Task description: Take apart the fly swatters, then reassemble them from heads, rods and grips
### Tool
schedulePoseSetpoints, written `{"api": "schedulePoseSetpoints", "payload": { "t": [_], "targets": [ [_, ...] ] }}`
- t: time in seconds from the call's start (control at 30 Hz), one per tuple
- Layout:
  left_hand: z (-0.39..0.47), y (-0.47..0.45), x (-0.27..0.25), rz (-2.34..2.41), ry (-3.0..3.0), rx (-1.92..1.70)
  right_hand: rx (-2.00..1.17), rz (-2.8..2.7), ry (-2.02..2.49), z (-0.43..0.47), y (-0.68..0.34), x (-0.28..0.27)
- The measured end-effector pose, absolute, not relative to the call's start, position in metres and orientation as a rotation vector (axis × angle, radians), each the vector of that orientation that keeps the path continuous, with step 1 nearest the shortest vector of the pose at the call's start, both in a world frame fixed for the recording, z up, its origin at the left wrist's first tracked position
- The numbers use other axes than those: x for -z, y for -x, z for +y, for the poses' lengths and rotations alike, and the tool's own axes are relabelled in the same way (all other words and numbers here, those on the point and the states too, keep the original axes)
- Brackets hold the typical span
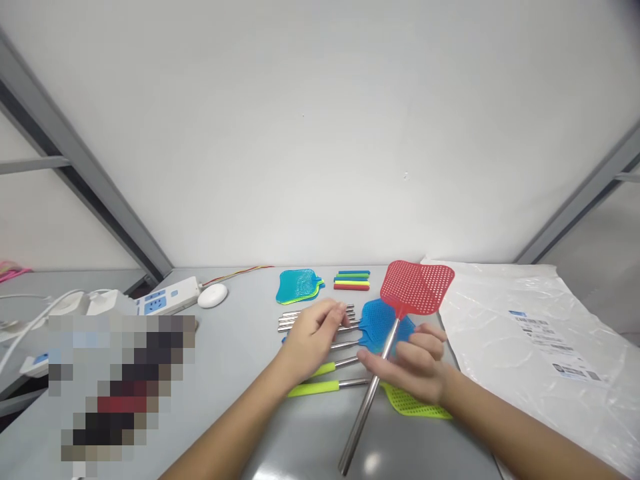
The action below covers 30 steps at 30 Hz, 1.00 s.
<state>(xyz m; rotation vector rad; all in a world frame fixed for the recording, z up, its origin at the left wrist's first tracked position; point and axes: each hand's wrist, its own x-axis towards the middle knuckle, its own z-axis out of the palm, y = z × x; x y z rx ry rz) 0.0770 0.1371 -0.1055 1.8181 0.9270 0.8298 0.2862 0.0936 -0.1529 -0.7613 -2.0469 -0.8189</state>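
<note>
A fly swatter with a red perforated head [417, 288] and a bare metal rod [367, 398] is held tilted in my right hand [417, 363], its rod lying across my fingers. My left hand [313, 330] hovers over several loose metal rods [287, 321], thumb and fingers closed together; whether anything is between them is hidden. Beneath my hands lie swatters with blue heads [375, 320] and yellow-green ones with green grips [315, 388] and a green head [417, 405]. Part of these is covered by my hands.
Loose swatter heads [297, 285] are stacked at the back, beside several coloured grips [351, 281]. A white plastic bag [530, 320] covers the right side. On the left are power strips [173, 297], a white oval object [213, 296], cables and a blurred-out patch.
</note>
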Motion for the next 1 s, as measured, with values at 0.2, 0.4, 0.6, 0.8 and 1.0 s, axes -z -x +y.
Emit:
{"api": "schedulePoseSetpoints", "payload": {
  "t": [0.2, 0.4, 0.6, 0.8, 1.0],
  "targets": [
    [0.119, -0.090, 0.111, 0.671, -1.280, -0.472, 0.815, -2.161, 0.778, 0.102, -0.289, 0.146],
    [0.110, -0.090, 0.112, 0.474, -1.073, -0.303, 0.729, -2.007, 0.884, 0.116, -0.296, 0.152],
    [0.098, -0.103, 0.118, 0.483, -0.997, -0.469, -0.006, -1.569, 1.047, 0.115, -0.284, 0.149],
    [0.095, -0.110, 0.132, 0.555, -1.026, -0.450, -0.994, -1.204, 1.037, 0.122, -0.284, 0.140],
    [0.094, -0.113, 0.133, 0.609, -0.995, -0.465, -1.390, -0.891, 0.940, 0.126, -0.284, 0.140]
  ]
}}
